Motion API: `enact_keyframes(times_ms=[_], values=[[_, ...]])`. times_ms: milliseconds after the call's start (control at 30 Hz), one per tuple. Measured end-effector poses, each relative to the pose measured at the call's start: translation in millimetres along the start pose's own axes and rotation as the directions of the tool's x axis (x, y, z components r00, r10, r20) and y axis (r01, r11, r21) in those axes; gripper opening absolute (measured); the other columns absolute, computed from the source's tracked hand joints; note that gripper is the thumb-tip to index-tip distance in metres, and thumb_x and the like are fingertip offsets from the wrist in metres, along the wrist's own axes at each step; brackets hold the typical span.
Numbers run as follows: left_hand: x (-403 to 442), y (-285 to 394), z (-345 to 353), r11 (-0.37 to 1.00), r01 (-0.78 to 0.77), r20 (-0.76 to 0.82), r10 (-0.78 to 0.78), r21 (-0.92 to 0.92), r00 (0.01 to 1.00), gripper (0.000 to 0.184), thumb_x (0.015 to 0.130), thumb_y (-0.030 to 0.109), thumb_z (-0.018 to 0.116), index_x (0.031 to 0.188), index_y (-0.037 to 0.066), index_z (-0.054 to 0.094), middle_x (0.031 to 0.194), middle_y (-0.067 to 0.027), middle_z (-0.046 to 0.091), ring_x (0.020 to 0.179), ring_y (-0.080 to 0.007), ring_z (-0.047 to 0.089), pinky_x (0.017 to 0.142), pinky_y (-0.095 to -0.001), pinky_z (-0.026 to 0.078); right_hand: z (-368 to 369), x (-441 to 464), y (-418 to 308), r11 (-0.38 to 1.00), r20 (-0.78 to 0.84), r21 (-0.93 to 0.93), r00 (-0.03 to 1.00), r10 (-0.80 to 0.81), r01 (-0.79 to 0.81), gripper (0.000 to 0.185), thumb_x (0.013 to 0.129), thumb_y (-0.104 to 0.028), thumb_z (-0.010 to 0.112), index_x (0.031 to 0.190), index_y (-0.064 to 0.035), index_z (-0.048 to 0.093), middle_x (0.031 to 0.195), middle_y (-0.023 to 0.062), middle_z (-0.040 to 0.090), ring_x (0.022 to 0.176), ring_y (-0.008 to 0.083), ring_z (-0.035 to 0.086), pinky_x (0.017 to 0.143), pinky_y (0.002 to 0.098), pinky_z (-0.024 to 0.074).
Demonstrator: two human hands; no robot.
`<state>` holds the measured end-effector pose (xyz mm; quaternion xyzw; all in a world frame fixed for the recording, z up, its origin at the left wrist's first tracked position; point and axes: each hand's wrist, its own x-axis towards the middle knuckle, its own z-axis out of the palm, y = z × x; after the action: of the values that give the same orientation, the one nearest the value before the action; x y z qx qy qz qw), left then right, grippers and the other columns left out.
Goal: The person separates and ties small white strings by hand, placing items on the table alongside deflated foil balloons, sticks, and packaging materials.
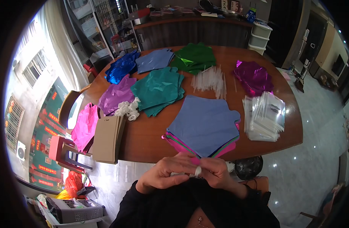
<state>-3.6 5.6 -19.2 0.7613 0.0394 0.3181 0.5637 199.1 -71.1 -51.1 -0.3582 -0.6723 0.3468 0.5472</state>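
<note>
My left hand [168,171] and my right hand [215,173] meet in front of the table's near edge. Both have their fingers closed around a small white coiled piece [198,171], which looks like ribbon and is mostly hidden by the fingers. Just beyond them lies a stack of flat, uninflated foil balloons [205,123], greyish blue on top with pink, green and dark blue edges showing beneath. Its near corner sticks out at the table edge close to my fingertips. Similar white coils [128,109] lie in a small heap further left.
Flat foil balloons in teal [159,89], green [195,57], purple [115,93], pink [85,127] and magenta [253,77] lie around the wooden table [140,142]. Clear thin sticks [210,81], clear plastic bags [264,116] and brown cardboard [107,137] lie there too.
</note>
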Motion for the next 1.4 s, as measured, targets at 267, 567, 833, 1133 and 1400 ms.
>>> enact_keyframes(times_ms=[267, 567, 833, 1133, 1400], values=[[9, 9, 2, 0.88, 0.069, -0.127, -0.01, 0.47, 0.992, 0.016, 0.083, -0.002, 0.067, 0.099, 0.002, 0.07, 0.091, -0.005, 0.067, 0.086, -0.0226, 0.058, 0.098, -0.0377, 0.041, 6, 1, -2, 0.999, -0.022, 0.036, 1.0, -0.011, 0.012, 0.007, 0.088, 0.004, 0.063, 0.082, 0.0006, 0.065, 0.065, 0.0023, 0.048, 0.053, 0.015, 0.036, 0.052, 0.0288, 0.0302], [-1, 6, -5, 0.988, 0.106, 0.07, -0.114, 0.109, 0.991, 0.021, 0.083, -0.003, 0.067, 0.103, 0.001, 0.069, 0.095, -0.0049, 0.067, 0.089, -0.0227, 0.059, 0.098, -0.0379, 0.041, 1, 1, -2, 0.998, -0.063, -0.02, 0.997, 0.05, -0.051, 0.005, 0.09, 0.004, 0.062, 0.088, 0.0008, 0.064, 0.071, 0.004, 0.056, 0.057, 0.0163, 0.041, 0.055, 0.0293, 0.0351], [13, 8, 9, 0.908, 0.091, -0.21, -0.003, 0.41, 0.978, 0.016, 0.083, -0.006, 0.065, 0.097, 0.0, 0.069, 0.096, -0.005, 0.068, 0.088, -0.0203, 0.059, 0.096, -0.0369, 0.043, 3, 3, -8, 0.995, -0.033, 0.031, 0.995, 0.094, -0.093, 0.005, 0.092, 0.003, 0.061, 0.091, 0.0011, 0.066, 0.073, 0.0033, 0.056, 0.059, 0.0145, 0.042, 0.056, 0.0277, 0.0358], [3, 0, 4, 0.965, 0.215, -0.086, -0.204, 0.151, 0.975, 0.023, 0.084, -0.005, 0.066, 0.105, 0.0, 0.071, 0.099, -0.006, 0.07, 0.088, -0.0184, 0.059, 0.1, -0.0369, 0.042, -1, 1, 0, 0.995, -0.097, 0.027, 0.99, 0.101, -0.099, 0.006, 0.092, 0.002, 0.061, 0.089, 0.0017, 0.066, 0.074, 0.0023, 0.058, 0.059, 0.0136, 0.043, 0.056, 0.027, 0.0357], [9, -9, 20, 0.955, 0.169, -0.344, -0.247, -0.242, 0.906, 0.018, 0.083, -0.005, 0.067, 0.1, 0.001, 0.071, 0.098, -0.006, 0.071, 0.086, -0.0187, 0.059, 0.1, -0.0374, 0.042, 11, 6, -5, 0.979, -0.164, 0.123, 0.97, 0.181, -0.162, 0.008, 0.09, 0.004, 0.061, 0.085, 0.0002, 0.065, 0.069, 0.0011, 0.054, 0.057, 0.0132, 0.04, 0.054, 0.0273, 0.0341]])
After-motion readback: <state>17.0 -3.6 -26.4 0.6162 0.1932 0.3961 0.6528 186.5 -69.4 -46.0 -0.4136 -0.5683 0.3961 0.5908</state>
